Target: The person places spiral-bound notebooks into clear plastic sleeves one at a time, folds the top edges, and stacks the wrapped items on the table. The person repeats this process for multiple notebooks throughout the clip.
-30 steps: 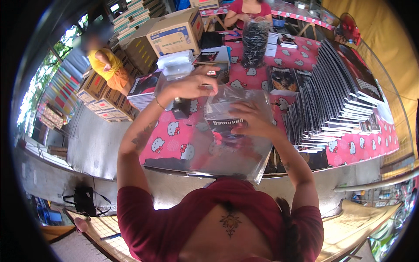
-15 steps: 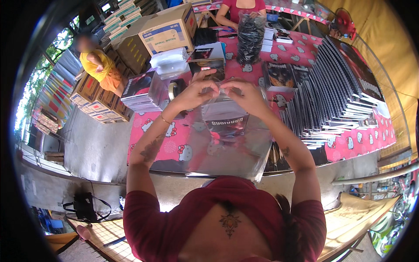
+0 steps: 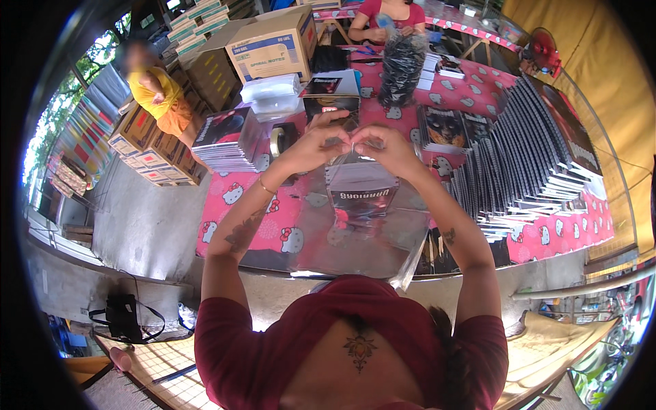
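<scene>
Both hands meet above the middle of the table (image 3: 225, 198). Left hand (image 3: 316, 142) and right hand (image 3: 383, 145) are each closed in a fingertip pinch on the top edge of a clear plastic sleeve (image 3: 355, 225). The sleeve hangs down from the hands toward the person, long axis running from far edge to near edge. A dark notebook (image 3: 361, 193) sits inside it, just below the fingers and centred between the hands, so neither is nearer. A tape roll (image 3: 279, 140) lies just left of the left hand. A fanned row of notebooks (image 3: 540, 164) fills the table's right side.
</scene>
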A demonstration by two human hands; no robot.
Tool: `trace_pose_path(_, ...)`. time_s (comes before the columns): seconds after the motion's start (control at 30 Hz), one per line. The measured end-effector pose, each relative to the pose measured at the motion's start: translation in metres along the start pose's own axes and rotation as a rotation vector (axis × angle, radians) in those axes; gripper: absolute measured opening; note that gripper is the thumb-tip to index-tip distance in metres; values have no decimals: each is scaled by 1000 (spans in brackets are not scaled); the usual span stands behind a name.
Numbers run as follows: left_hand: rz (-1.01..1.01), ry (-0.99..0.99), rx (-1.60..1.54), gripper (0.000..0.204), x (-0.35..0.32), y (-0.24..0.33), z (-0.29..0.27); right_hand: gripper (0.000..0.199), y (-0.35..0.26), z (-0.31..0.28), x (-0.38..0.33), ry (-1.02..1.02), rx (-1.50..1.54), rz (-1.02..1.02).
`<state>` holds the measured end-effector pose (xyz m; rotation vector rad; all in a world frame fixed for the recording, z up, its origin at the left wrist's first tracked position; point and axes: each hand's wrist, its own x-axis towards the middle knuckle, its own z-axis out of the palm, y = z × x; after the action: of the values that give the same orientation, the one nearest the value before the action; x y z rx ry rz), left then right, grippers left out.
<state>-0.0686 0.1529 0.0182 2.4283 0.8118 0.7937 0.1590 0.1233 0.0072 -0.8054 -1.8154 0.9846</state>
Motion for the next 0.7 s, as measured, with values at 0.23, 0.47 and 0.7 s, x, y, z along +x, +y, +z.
trace_pose_path(0.23, -3, 5, -37, 16, 0, 1, 3, 15, -3, 1, 1, 13, -83, -15)
trace_pose_path(0.47, 83, 117, 219, 13, -3, 15, 0, 18, -8, -1, -3, -27, -450, -62)
trace_pose_path(0.7, 169, 176, 339, 12, -5, 27, 2, 26, -8, -6, -5, -89, -92, 165)
